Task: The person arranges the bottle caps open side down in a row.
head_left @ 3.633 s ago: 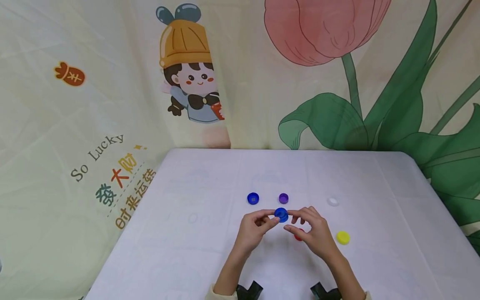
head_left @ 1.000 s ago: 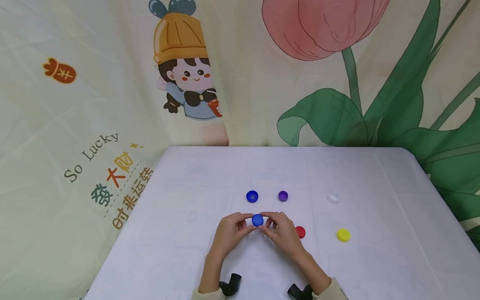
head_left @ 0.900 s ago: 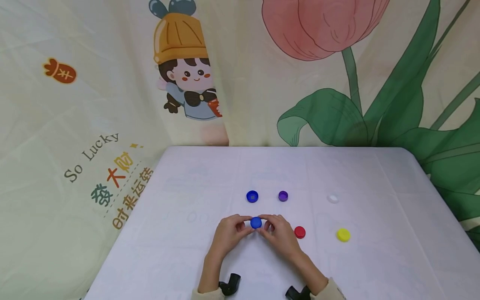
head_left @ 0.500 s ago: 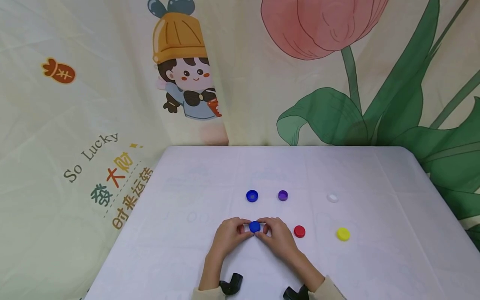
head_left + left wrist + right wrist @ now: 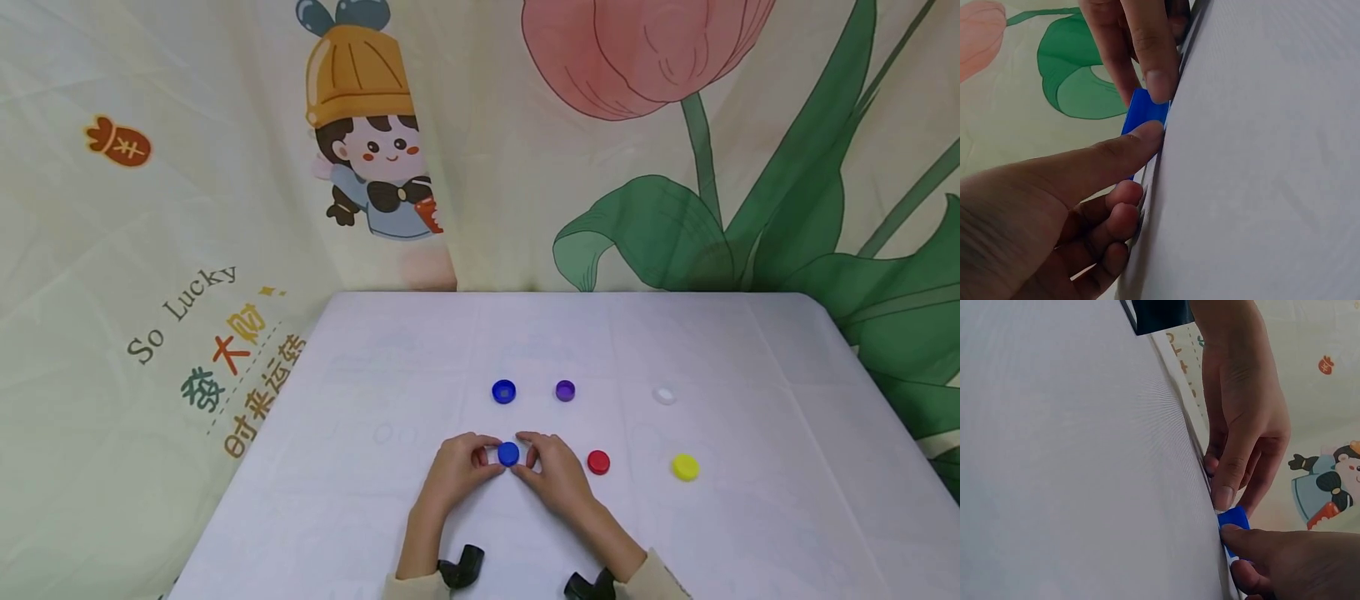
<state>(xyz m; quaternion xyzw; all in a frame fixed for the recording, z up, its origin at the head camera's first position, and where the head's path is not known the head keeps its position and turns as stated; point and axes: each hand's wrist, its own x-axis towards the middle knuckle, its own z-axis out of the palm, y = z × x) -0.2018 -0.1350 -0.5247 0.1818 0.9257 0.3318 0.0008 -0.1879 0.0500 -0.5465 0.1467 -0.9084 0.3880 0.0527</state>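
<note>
A blue bottle cap (image 5: 508, 454), flat top up, rests on the white-covered table between both hands. My left hand (image 5: 457, 471) pinches its left side with thumb and index finger; the left thumb lies on its edge in the left wrist view. On its right side, my right hand (image 5: 555, 477) has its index fingertip lifted a little off the cap. The right thumb stays against the blue cap (image 5: 1233, 517) in the right wrist view. Farther back sit a second blue cap (image 5: 504, 392) and a purple cap (image 5: 565, 391), both hollow side up.
A red cap (image 5: 598, 462) lies just right of the right hand, and a yellow cap (image 5: 686, 467) farther right. A clear or white cap (image 5: 664, 395) is at the back right. The white table (image 5: 420, 333) ends at a printed cloth backdrop (image 5: 495, 167).
The blue cap, earlier held hollow side showing, came left and down with both hands, its flat top now up. In the last half second the right index finger has moved slightly off it.
</note>
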